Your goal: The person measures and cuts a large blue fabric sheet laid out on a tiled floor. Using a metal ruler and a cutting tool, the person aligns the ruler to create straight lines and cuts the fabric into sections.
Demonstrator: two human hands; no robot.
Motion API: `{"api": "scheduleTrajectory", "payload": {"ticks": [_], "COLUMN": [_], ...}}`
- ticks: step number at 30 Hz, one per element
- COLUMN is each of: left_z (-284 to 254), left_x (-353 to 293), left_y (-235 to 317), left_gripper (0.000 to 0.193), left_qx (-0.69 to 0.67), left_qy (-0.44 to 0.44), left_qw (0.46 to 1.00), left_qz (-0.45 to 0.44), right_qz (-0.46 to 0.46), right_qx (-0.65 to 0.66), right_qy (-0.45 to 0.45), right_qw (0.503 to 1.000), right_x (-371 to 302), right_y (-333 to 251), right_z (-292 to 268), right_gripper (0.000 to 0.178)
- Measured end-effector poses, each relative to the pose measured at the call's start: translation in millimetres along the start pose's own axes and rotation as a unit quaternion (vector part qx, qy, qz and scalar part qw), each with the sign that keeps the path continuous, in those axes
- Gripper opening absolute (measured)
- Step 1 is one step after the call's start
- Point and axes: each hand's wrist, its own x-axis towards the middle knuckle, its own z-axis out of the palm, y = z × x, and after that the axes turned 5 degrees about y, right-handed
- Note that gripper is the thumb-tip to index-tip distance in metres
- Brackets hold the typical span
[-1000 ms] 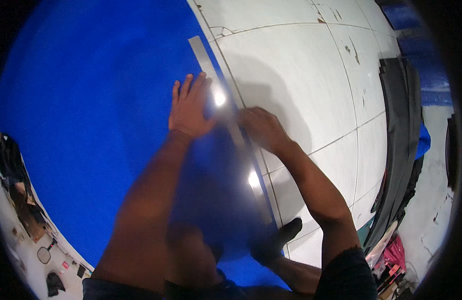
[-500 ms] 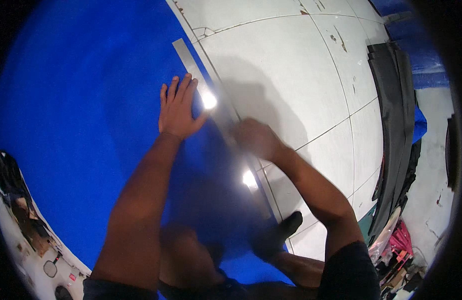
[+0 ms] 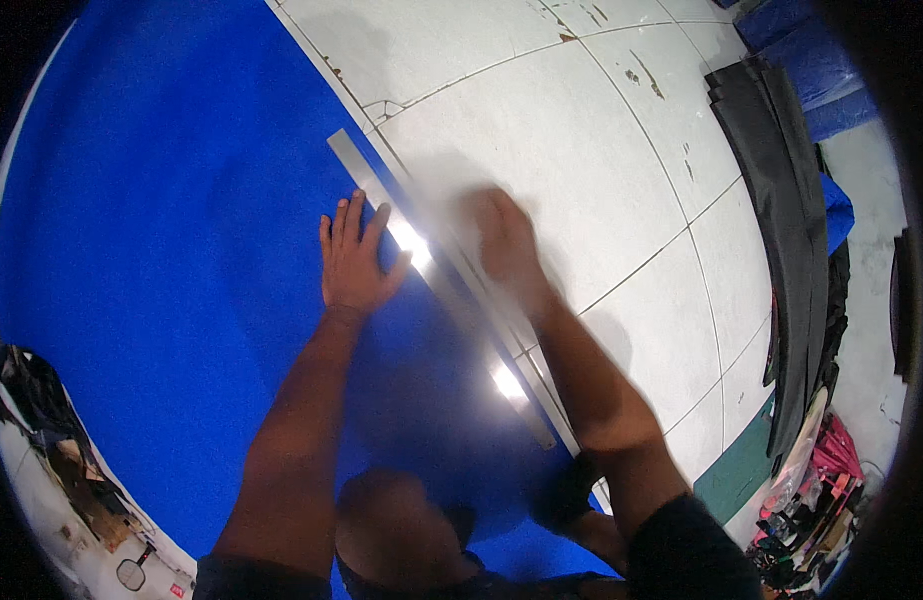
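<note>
A large blue sheet [image 3: 182,250], which looks like fabric, is spread over the floor. Along its right edge lies a long, shiny metal ruler [image 3: 444,290], set diagonally. My left hand [image 3: 357,268] is open, fingers spread, pressing on the sheet and the ruler's left side near its far end. My right hand [image 3: 504,240] is curled closed over the white tiles, just right of the ruler and apart from it. Motion blurs its fingers, and whatever they may hold cannot be made out.
White tiled floor [image 3: 582,150] extends to the right of the sheet. Folded black material [image 3: 772,200] lies at the right, with assorted clutter [image 3: 812,500] below it. Dark items [image 3: 42,395] lie at the lower left. My dark-covered foot [image 3: 562,495] and bent knee are on the sheet.
My right hand has moved away from the ruler and farther forward over the tiles. My left hand stays spread at the ruler. The whole view has shifted slightly.
</note>
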Motion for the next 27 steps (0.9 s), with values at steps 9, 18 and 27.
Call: {"api": "scheduleTrajectory", "payload": {"ticks": [9, 18, 27], "left_z": [8, -11, -122], "left_x": [1, -6, -35], "left_y": [7, -41, 98], "left_gripper": [0.065, 0.065, 0.052], "left_qx": [-0.067, 0.012, -0.252], "left_qy": [0.048, 0.039, -0.004], "left_qw": [0.997, 0.999, 0.952], "left_qz": [0.003, -0.002, -0.172], "right_qz": [0.233, 0.267, 0.287], "right_qx": [-0.184, -0.191, -0.180], "right_qy": [0.003, -0.100, -0.142], "right_qw": [0.955, 0.939, 0.930], "right_x": [-241, -212, -173], "right_y": [-29, -49, -78], "right_z": [-39, -20, -159], "right_gripper": [0.032, 0.030, 0.030]}}
